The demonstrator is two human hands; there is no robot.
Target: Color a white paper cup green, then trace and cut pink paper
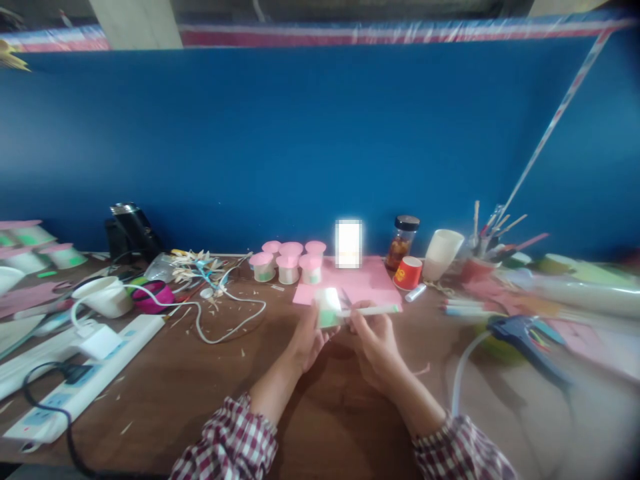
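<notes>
My left hand (311,337) is wrapped round a small white paper cup (329,300) with a green patch on its side. My right hand (376,340) pinches a slim white marker (377,310) with a greenish end pointing right; its other end reaches the cup's side. Blur hides the exact contact. Just behind both hands lies a pink sheet (373,280) on the brown table. To its left stand several small white cups (289,272) topped with pink discs.
A white power strip (90,380) with cables lies at left. At right are a red paper cup (407,273), a lidded jar (403,243), a white cup (443,253) and a blue glue gun (530,343). A blue partition (300,133) stands behind the table.
</notes>
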